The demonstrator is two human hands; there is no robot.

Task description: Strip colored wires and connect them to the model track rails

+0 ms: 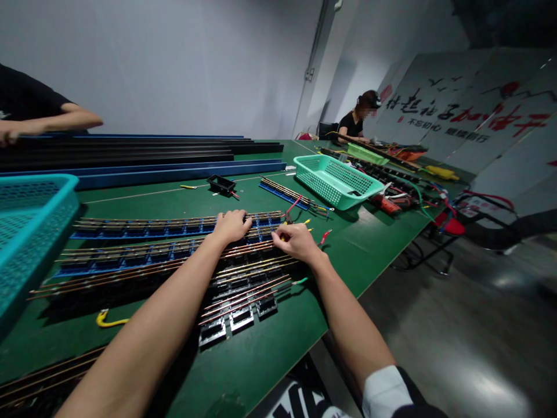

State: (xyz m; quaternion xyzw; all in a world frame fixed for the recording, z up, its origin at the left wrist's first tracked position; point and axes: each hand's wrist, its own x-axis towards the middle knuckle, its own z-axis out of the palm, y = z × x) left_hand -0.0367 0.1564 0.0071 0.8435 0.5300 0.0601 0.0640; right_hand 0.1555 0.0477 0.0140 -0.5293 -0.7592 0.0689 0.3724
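Observation:
My left hand lies palm down on the rows of blue plastic bases with metal rods, its fingers apart and slightly bent. To its right, my right hand is closed in a pinch at the rods' ends, around something small with a bit of yellow. A dark piece and a red wire stick up just beyond those fingers. Closer to me, copper rods run over black plastic bases. Wire ends, one red and one green, poke out at the right.
A mint-green basket stands beyond my right hand, a teal basket at far left. Long blue and black rails lie along the back. A short rod strip and black box lie between. Two people work at the table.

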